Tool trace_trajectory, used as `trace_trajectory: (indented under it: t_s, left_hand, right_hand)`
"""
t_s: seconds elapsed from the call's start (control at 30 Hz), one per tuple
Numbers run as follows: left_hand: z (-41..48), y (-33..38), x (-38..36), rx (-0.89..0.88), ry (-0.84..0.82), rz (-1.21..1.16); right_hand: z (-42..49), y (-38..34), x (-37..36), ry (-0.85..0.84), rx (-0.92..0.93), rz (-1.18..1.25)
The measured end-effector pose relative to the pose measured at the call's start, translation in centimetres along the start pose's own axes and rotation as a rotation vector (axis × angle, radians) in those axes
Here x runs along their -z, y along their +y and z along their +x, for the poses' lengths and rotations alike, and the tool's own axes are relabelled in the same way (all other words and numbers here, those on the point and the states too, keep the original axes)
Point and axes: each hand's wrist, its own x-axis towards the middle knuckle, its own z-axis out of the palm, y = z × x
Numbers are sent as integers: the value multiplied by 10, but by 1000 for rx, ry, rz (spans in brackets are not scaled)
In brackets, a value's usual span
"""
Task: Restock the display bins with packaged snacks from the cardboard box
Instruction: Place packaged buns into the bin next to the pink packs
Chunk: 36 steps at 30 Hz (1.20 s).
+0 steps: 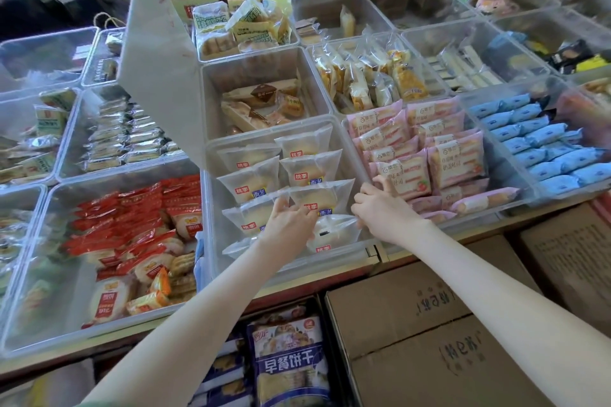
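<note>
- One view, the head camera, looking down on a grid of clear display bins on the surface.
- Both hands are inside the centre front bin. A translucent lid stands tilted up along its left side.
- That bin holds frosted bread packets with red labels, in two columns overlapping like shingles.
- The front packet lies flatter than the rest against the near wall, between the two hands.
- Left hand: fingers straight and spread, resting on the packets just behind the front packet. It grips nothing.
- Right hand: close to the bin's right wall, with fingers curled against the front packet's right edge. Cannot tell whether it actually pinches the packet.
- The left neighbour bin holds red packets, loosely piled.
- The right neighbour bin holds pink packets standing in rows. Blue packets fill the bin beyond it.
- The bin behind the centre one holds a few tan-wrapped cakes.
- Below the surface edge, closed cardboard boxes sit at the right, with blue biscuit bags just to their left.
</note>
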Motion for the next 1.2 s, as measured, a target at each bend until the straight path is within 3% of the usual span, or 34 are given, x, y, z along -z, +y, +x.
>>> trace_trajectory:
  t_s: [0.13, 0.2, 0.3, 0.37, 0.43, 0.6, 0.77, 0.97, 1.2]
  left_hand:
    - [-20, -9, 2, -84, 219, -111]
    - [-33, -29, -7, -229, 369, -79]
    - [-50, -63, -18, -447, 304, 92]
    - [-50, -75, -22, -487, 209, 170]
    - [-45, -81, -26, -471, 114, 221]
    - [-37, -95, -42, -358, -17, 261]
    - [-38, -95, -31, -360, 68, 242]
    - [-46, -93, -36, -307, 46, 183]
    - [-47, -85, -13, -201, 153, 121]
  right_hand:
    - [-2, -4, 0, 182, -14, -29]
    - [-4, -3, -2, 80, 76, 64]
    - [6, 1, 7, -33, 341, -82]
    - [22, 1, 8, -61, 528, -210]
    - [35, 0, 7, -148, 576, -244]
    - [43, 4, 4, -158, 510, -205]
    - [34, 4, 1, -135, 468, -162]
    - [33, 7, 2, -174, 406, -127]
    - [11, 6, 14, -42, 309, -41]
